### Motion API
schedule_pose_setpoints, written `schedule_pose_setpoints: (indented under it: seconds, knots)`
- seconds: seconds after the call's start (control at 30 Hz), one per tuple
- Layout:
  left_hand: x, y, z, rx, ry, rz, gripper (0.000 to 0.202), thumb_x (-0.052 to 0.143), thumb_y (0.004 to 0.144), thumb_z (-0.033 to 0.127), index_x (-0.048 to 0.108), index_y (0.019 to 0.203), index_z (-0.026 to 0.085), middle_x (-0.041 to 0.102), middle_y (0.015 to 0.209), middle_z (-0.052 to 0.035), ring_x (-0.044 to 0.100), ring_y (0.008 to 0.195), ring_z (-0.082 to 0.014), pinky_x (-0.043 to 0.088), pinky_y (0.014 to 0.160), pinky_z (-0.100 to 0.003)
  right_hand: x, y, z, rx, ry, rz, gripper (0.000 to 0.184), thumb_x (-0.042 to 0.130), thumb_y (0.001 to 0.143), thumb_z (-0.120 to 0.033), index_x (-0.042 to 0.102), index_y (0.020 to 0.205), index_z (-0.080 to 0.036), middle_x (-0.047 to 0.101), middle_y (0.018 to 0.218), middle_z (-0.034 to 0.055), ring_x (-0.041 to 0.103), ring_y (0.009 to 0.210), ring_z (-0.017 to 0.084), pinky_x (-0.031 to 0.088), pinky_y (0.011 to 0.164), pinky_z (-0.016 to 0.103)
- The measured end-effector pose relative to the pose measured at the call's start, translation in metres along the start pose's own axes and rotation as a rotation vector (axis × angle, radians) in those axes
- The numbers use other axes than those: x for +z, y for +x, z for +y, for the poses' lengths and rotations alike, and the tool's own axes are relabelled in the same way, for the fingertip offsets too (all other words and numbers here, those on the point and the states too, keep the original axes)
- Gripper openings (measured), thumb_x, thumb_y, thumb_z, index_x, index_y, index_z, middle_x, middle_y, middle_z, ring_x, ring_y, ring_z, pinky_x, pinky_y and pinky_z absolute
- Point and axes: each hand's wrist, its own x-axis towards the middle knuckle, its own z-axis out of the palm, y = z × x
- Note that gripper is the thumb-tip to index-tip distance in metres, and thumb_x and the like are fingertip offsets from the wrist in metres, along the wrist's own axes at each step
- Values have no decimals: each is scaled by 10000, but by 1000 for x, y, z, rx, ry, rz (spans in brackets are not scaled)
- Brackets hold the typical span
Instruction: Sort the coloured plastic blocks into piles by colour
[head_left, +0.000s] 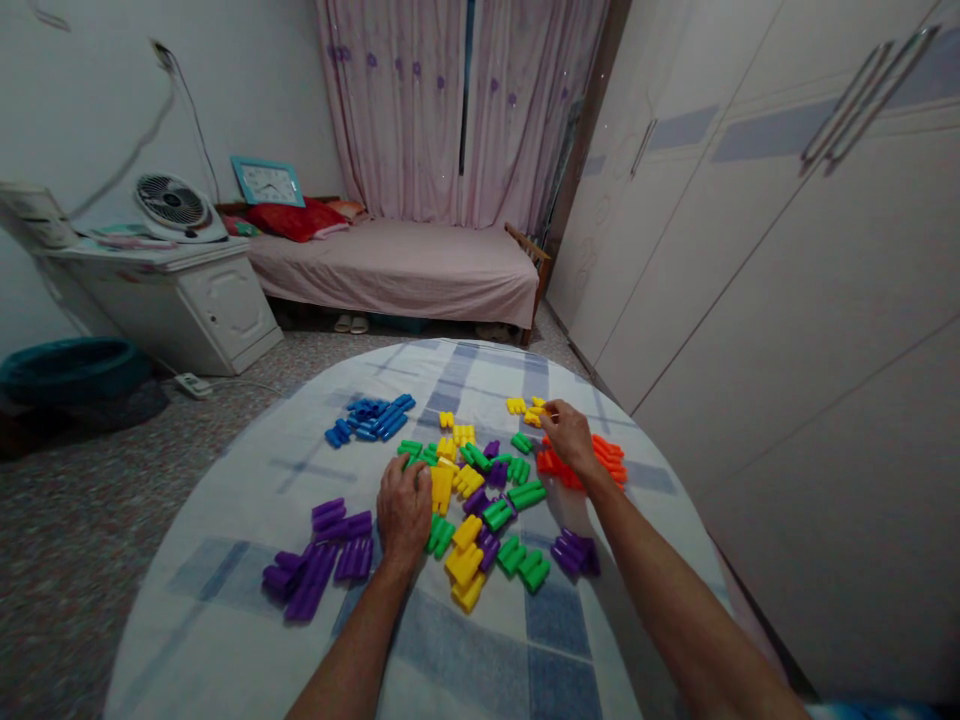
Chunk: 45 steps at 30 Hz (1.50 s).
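Just past the mixed heap's point(497, 515) far right corner, small yellow blocks point(532, 418) lie at the right hand's point(568, 435) fingertips; whether these clamp any, I cannot tell. The left hand point(405, 505) rests at the heap's left side, grip hidden. Tablecloth point(465, 655) spreads nearer than the heap; its rounded edge curves beyond. Far left of the heap, a teal tub point(75, 370) stands, contents unseen.

Left forearm point(358, 640) bare, running up and slightly right to left hand point(403, 505), back up, fingers point(395, 470) bent forward; right forearm point(660, 585) also bare, reaching farther out, slanting up-left, right hand point(568, 434) back up, fingers curled and pointing left.
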Motion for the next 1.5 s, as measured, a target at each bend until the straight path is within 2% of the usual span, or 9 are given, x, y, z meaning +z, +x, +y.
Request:
schedule_pose_setpoints:
  seconds: [0.17, 0.43, 0.63, 0.9, 1.17, 1.3, 1.37, 1.5]
  knots:
    - [-2, 0, 2, 8, -3, 17, 313, 383, 903, 314, 662, 979, 194, 570, 1209, -118, 483, 1214, -272, 406, 1045, -471, 19, 30, -7, -34, -137, 16, 264, 457, 868, -194, 600, 1085, -148, 646, 1099, 99, 596, 943, 181, 415, 784, 270]
    - [0, 1, 1, 28, 22, 6, 305, 405, 903, 296, 667, 1000, 174, 571, 1223, -124, 477, 1225, -281, 415, 1034, -470, 34, 36, -9, -107, -294, -67, 211, 509, 863, -220, 659, 995, -155, 653, 1065, 130, 539, 1031, 247, 381, 860, 343]
    - [0, 1, 3, 20, 33, 11, 299, 419, 889, 268, 676, 993, 155, 576, 1222, -138, 487, 1208, -283, 416, 1032, -470, 24, 19, -11, -151, -304, -67, 293, 453, 905, -249, 632, 1127, -180, 635, 1148, 97, 521, 1081, 218, 373, 898, 296]
    - [0, 1, 3, 15, 26, 14, 270, 441, 875, 270, 674, 978, 183, 576, 1221, -117, 488, 1205, -273, 422, 1022, -456, 18, -21, -14, -216, -332, -221, 279, 543, 871, -302, 636, 1102, -176, 665, 1112, 93, 551, 1041, 230, 389, 846, 291]
    - [0, 1, 3, 22, 36, 13, 268, 443, 868, 260, 672, 981, 177, 574, 1223, -123, 488, 1205, -280, 427, 1020, -463, 20, -24, -17, -214, -325, -246, 227, 541, 874, -285, 656, 1037, -176, 682, 1064, 92, 582, 999, 218, 394, 792, 280]
    - [-1, 1, 4, 17, 39, 6, 280, 442, 868, 258, 676, 990, 162, 573, 1231, -135, 483, 1213, -286, 428, 1021, -479, 16, -25, -24, -233, -297, -294, 214, 511, 884, -268, 691, 975, -194, 711, 957, 76, 620, 903, 202, 400, 754, 273]
    - [-1, 1, 4, 12, 46, 4, 282, 443, 868, 253, 677, 997, 162, 572, 1236, -136, 479, 1222, -285, 426, 1025, -480, 16, -26, -31, -257, -288, -286, 231, 506, 889, -281, 694, 988, -193, 707, 986, 86, 613, 949, 214, 402, 796, 286]
    - [-2, 1, 5, 11, 47, -1, 275, 446, 868, 252, 678, 995, 175, 576, 1230, -124, 475, 1229, -280, 423, 1032, -468, 24, -24, -52, -342, -175, -226, 302, 503, 889, -286, 646, 1131, -175, 654, 1160, 102, 549, 1110, 223, 371, 942, 313]
